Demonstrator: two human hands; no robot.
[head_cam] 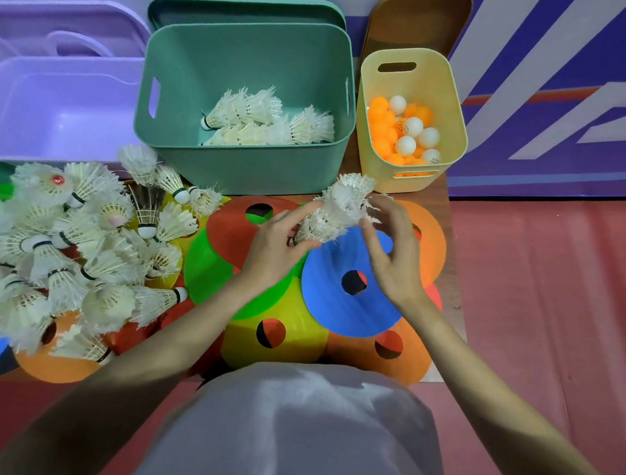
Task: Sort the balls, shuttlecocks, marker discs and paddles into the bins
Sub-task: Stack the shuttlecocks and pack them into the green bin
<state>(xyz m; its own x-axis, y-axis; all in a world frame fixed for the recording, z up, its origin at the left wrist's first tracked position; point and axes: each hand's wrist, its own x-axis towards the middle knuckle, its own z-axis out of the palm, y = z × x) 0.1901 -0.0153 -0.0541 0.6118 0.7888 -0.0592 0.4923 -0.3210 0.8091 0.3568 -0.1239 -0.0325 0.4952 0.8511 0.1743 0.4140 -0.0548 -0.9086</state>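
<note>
Left grip (279, 240) pinching stacked shuttlecocks (334, 210) above marker discs (353, 278) near the counter's far edge, before green bin (234, 162). Right grip (389, 255) loosely spread, fingertips brushing feathers.

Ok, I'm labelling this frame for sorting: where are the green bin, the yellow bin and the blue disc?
green bin (176, 55): head view, inner left wall.
yellow bin (429, 63): head view, far wall above the balls.
blue disc (330, 307): head view, bare lower left surface.
</note>
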